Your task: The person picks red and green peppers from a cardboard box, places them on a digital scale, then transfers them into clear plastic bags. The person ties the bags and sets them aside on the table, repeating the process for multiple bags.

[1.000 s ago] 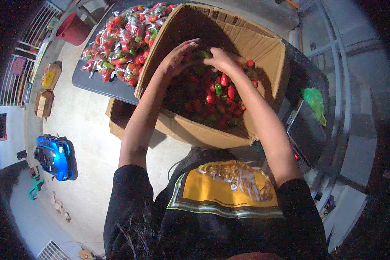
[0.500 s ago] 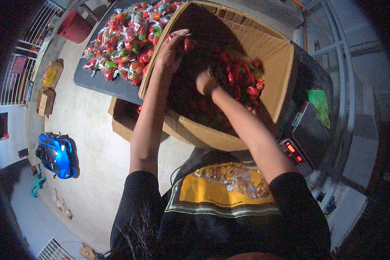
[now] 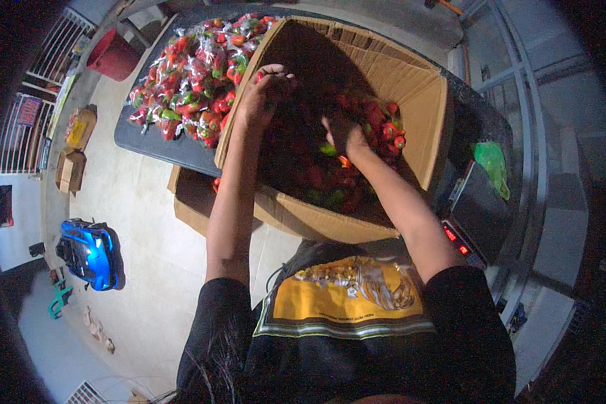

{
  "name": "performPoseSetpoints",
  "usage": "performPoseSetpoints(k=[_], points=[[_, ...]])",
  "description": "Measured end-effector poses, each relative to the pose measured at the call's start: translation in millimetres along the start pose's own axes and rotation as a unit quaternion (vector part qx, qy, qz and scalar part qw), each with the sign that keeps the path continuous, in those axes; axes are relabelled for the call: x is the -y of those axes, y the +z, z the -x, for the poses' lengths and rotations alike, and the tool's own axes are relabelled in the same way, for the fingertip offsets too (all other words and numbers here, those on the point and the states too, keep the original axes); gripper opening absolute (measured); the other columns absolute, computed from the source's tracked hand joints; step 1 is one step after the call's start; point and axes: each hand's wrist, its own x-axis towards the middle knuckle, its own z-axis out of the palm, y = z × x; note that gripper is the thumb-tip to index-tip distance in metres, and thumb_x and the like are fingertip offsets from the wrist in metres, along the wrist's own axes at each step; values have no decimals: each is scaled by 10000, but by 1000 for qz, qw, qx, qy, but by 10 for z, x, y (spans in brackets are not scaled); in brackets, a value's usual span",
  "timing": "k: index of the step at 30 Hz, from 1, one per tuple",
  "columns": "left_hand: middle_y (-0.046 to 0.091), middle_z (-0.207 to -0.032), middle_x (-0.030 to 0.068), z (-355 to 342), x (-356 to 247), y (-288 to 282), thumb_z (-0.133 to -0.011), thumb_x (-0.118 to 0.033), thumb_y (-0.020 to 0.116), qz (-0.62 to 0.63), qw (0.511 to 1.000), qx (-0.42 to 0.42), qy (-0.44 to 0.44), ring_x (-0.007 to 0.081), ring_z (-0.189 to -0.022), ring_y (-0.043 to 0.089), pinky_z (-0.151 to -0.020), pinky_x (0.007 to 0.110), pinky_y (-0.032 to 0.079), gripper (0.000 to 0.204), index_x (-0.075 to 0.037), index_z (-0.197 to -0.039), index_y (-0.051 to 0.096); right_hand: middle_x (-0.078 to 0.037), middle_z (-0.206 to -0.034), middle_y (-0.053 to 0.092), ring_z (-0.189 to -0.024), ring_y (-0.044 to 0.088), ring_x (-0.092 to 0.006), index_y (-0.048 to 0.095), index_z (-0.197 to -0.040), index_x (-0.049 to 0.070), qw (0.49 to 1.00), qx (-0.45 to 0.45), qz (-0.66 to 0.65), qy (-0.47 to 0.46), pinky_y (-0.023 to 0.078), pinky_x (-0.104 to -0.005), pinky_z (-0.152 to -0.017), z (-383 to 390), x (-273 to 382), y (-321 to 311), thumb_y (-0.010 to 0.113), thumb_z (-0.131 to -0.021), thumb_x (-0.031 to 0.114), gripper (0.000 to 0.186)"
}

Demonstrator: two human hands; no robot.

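Inside the cardbd box (image 3: 424,135), loose peppers (image 3: 389,129), red & green, lie heaped, partly in shadow. L hand (image 3: 266,94) is up by the box's left wall, fingers curled round a red pepper (image 3: 260,77). R hand (image 3: 347,137) is farther right among the loose ones, fingers in the dark; can't tell if it's gripping. Far left, bagged peppers (image 3: 188,74) piled on dark table (image 3: 161,145). Near right: scale (image 3: 463,241) w/ red-lit display, green plastic bag (image 3: 493,168) beyond.

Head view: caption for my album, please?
Left hand and right hand at a cardboard box of peppers, bagged peppers alongside.
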Motion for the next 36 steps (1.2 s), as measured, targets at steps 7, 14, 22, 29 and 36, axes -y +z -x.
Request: performPoseSetpoints(k=[7,14,22,29,36], points=[[596,-846,82,-29,102,-13,-861,-98,539,32,999,-13,-5,194,-787,604,-717,328,522,121,-41,-967,547,-186,-1066,571,-975,551,-361,528,-1142,53,903,-283,-283,154,452,-422,-852,-328,273,1130,547,-808,156,349],[599,-834,48,30,87,79,-881,-199,547,129,978,-110,-119,194,-759,597,-712,334,517,177,-46,-961,590,-160,-987,591,-870,593,-324,537,-1109,72,717,-465,-471,218,499,-391,-766,-569,-106,691,578,-827,116,288],[599,-939,46,63,168,331,-886,-413,522,-86,985,76,-129,150,-752,583,-643,282,484,449,-44,-1142,527,-62,-1032,521,-913,514,-158,478,-1095,38,438,-616,-651,66,420,-289,-821,-323,-188,-621,573,-859,114,265],[575,-920,2,140,175,528,-869,-342,580,-180,973,146,15,80,-712,538,-580,217,436,387,-74,-1142,519,-109,-1090,496,-1030,473,-216,448,-1124,33,452,-625,-626,113,357,-341,-920,-235,61,-897,536,-886,192,299],[600,-884,28,108,22,436,-855,-310,598,-79,994,66,34,120,-742,580,-603,238,461,345,-76,-1098,529,-62,-1030,517,-1004,483,-191,501,-1046,44,450,-582,-676,37,355,-312,-926,-403,-116,-799,564,-812,87,246]])
